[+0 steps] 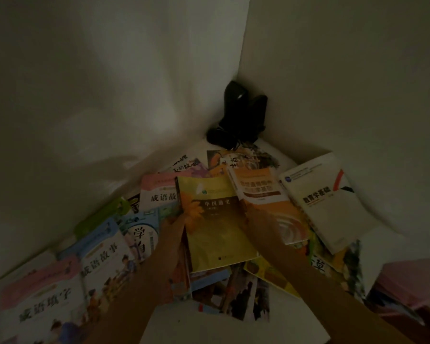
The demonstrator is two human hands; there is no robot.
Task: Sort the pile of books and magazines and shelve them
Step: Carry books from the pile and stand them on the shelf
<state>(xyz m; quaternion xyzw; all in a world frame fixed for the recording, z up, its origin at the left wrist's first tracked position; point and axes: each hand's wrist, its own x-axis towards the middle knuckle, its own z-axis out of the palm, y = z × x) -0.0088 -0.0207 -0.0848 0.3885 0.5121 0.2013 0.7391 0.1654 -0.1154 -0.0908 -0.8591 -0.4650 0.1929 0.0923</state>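
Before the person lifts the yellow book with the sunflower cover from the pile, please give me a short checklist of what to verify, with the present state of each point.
1. Left hand is at the left edge of the yellow sunflower book: ok.
2. Right hand is at its right edge: ok, though it also touches the orange book.
3. Grip is firm on both sides: cannot tell, the fingers are dark and partly hidden.
4. Nothing lies on the yellow cover: ok.
5. White book beside the orange one is clear of both hands: ok.
6. A shelf to receive the book is in view: not ok, only the walls and the pile show.
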